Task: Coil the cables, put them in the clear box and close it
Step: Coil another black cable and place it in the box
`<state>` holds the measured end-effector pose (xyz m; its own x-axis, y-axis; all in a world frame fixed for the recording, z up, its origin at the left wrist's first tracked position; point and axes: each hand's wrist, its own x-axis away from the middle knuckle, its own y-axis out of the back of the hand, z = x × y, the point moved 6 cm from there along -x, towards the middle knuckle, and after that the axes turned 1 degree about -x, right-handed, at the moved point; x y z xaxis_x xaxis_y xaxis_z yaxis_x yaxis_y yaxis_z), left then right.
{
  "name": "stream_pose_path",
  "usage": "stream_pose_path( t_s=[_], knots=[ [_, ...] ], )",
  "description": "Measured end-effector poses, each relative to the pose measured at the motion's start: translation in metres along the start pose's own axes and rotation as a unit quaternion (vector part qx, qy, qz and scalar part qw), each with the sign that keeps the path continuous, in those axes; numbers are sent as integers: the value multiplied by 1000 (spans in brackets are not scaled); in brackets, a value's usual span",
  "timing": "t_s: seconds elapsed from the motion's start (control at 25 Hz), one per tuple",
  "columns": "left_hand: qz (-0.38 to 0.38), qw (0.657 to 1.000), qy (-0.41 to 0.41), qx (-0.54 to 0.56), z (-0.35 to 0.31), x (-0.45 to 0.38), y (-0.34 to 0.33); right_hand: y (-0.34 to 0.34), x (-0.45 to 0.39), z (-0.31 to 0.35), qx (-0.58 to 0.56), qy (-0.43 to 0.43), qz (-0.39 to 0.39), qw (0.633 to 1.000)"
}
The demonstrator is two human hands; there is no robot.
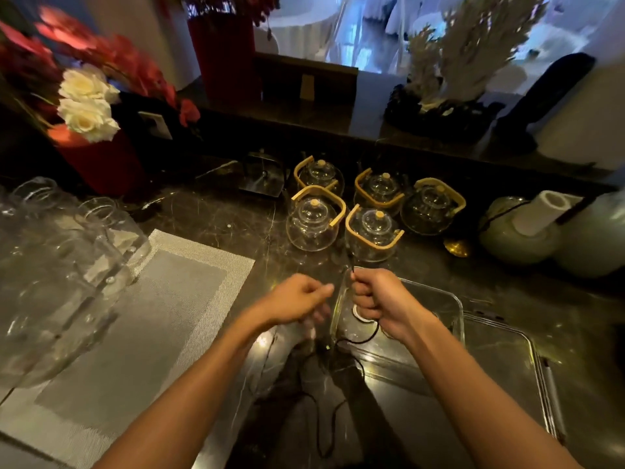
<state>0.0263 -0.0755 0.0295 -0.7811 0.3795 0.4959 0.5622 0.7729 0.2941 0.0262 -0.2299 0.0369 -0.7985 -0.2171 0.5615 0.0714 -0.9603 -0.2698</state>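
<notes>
Both hands work above a dark marble bench (236, 225). The right hand (378, 301) is a closed fist, its fingers (363, 296) wrapped round a thin black cable (363, 338) whose end pokes up out of the top of the fist. From under the fist the cable drops in a loop over the near left corner of the clear box (449, 299), then trails in loose curves down the bench toward the person. The left hand (297, 297) is just beside the right, fingers curled narrow as if pinching; it is blurred, and whether it actually holds the cable cannot be told. The clear box stands open directly under and right of the right hand, with something small and white showing in it below the fist. Its clear lid (507, 367) lies flat, touching the box on the right. Five glass teapots (313, 221) with wooden handles stand behind the hands, and a woven grey placemat (135, 333) lies to the left. No label or writing can be read anywhere.
</notes>
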Motion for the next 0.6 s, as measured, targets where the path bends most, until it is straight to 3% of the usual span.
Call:
stream_pose_path(
  t_s=[0.08,0.48,0.6],
  knots=[
    [-40,993,-38,106,-26,-4,-5,4,20,5,13,23,16,1000],
    [35,944,-33,326,-82,-25,-81,22,75,6,31,71,36,996],
    [71,903,-68,418,-96,-22,-86,28,81,-3,15,70,40,997]
  ],
)
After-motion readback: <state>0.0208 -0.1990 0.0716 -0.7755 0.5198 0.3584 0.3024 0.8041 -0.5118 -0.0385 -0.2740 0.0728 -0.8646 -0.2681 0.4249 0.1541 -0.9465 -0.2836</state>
